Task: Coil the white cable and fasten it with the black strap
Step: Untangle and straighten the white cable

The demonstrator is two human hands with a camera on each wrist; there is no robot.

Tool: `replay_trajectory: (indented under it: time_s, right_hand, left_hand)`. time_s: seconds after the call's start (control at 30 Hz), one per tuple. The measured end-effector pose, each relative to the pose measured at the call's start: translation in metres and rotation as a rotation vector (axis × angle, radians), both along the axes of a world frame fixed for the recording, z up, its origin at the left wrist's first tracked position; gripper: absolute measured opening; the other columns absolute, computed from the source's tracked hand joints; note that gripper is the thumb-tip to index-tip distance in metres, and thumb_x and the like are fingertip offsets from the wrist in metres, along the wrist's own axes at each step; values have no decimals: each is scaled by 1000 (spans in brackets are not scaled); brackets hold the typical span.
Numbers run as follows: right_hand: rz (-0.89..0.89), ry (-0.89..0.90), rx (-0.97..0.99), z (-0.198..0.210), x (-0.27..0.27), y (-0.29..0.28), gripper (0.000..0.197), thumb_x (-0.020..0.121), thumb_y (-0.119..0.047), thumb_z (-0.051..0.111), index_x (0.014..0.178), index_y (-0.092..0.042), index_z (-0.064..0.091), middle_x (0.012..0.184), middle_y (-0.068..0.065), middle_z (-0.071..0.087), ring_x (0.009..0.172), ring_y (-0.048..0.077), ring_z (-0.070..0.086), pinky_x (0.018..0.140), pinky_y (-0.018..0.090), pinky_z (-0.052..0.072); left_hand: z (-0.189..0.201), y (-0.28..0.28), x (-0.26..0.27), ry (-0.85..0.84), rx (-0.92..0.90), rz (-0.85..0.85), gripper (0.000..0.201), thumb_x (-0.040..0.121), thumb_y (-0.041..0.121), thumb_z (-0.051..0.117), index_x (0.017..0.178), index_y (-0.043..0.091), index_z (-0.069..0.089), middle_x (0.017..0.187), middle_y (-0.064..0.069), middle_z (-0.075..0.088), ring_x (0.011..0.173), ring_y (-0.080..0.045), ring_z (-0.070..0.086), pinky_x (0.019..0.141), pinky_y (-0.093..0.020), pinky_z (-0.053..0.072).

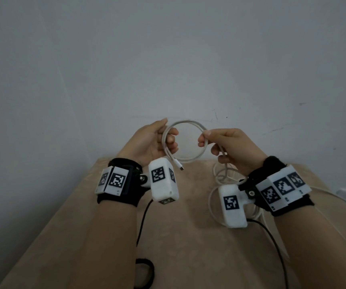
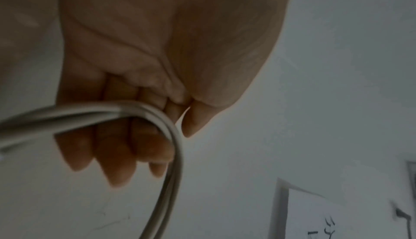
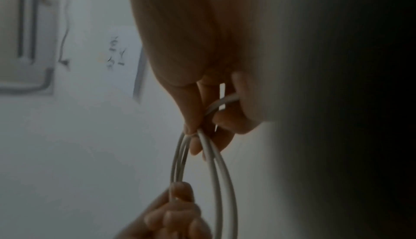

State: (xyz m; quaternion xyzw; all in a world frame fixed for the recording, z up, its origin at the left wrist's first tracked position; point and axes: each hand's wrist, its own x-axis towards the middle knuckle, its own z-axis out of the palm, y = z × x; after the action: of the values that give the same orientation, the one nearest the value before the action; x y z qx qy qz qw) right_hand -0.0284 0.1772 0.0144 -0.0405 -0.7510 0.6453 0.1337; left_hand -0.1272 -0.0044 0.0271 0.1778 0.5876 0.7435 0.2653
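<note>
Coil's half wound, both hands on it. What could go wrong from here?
1. The left hand grips the coil of white cable and the right hand pinches the far side; freeing either one for the black strap, which lies near the table's front edge, may let the loops spring open.
2. Uncoiled cable lies looped under the right wrist and could snag while it feeds in.
3. The plug dangles free and might catch a loop.

Dim, flat light; blurred wrist views.

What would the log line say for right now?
step: coiling | left hand: holds cable loops | right hand: pinches loop, feeding slack | strap: on table, unused
</note>
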Motion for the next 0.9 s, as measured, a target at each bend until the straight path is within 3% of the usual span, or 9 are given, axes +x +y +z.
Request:
replay_trajectory:
  time_s: [0.1, 0.23, 0.37, 0.47, 0.53, 0.67, 0.73, 0.8, 0.9]
  right_hand:
    - [57, -38, 178, 1, 4, 1, 26, 95, -25, 56, 78, -14, 71, 78, -6, 67, 54, 7, 42, 43, 17, 29]
    - [176, -112, 379, 4, 7, -5, 27, 96, -22, 55, 78, -9, 70, 50, -14, 57, 39, 4, 34, 41, 16, 26]
    - [159, -106, 423, 3, 3, -8, 25, 94, -25, 57, 84, -8, 73, 56, -12, 62, 40, 3, 34, 40, 16, 28]
    - [81, -57, 371, 3, 1, -5, 22, 92, -25, 60, 85, -9, 73, 60, -11, 65, 41, 5, 38, 40, 16, 31]
    - [54, -57, 456, 4, 1, -1, 12, 89, -23, 65, 86, -13, 73, 59, -13, 64, 44, 4, 47, 46, 16, 39]
    - [64, -171, 731, 4, 4, 8, 15, 83, -15, 70, 96, -23, 71, 88, -10, 69, 76, 0, 63, 69, 16, 47]
    - [52, -219, 818, 5, 6, 10, 14, 82, -20, 71, 95, -25, 71, 90, -12, 68, 85, 0, 61, 70, 14, 44]
    - [40, -242, 806, 4, 7, 15, 13, 82, -14, 70, 90, -24, 71, 81, -12, 68, 76, -1, 63, 62, 11, 43]
    - [52, -237, 586, 5, 10, 21, 13, 83, -3, 67, 86, -14, 74, 66, -4, 70, 57, 2, 63, 54, 11, 46]
  left_hand:
    - [-1, 1, -1, 147, -188, -24, 46, 97, 41, 47, 78, 4, 66, 54, -1, 54, 50, -15, 53, 60, -27, 52]
    - [-2, 9, 8, 303, -443, -175, 46, 92, 48, 53, 67, 10, 60, 46, 6, 36, 42, -10, 32, 49, -22, 32]
    - [-2, 18, 16, 482, -574, -250, 44, 93, 46, 52, 61, 16, 51, 43, 10, 29, 40, -7, 20, 41, -18, 19]
    - [-2, 18, 14, 507, -478, -194, 43, 94, 44, 51, 59, 19, 47, 45, 12, 30, 40, -5, 20, 40, -18, 16]
    - [-1, 15, 11, 489, -392, -115, 44, 96, 43, 50, 58, 20, 44, 45, 13, 29, 39, -5, 19, 38, -16, 16]
    - [5, 5, 2, 399, -154, 28, 44, 99, 38, 46, 59, 21, 36, 48, 12, 24, 38, -3, 16, 35, -15, 12]
    - [8, -2, -2, 330, -41, 91, 44, 99, 38, 45, 60, 22, 34, 48, 11, 23, 37, -2, 16, 34, -14, 12]
    - [11, -10, -6, 241, 81, 142, 43, 99, 38, 45, 61, 22, 34, 48, 11, 22, 35, -2, 16, 33, -14, 11]
    - [15, -23, -11, 128, 194, 197, 43, 99, 40, 44, 62, 22, 32, 45, 11, 22, 32, -1, 16, 32, -15, 10]
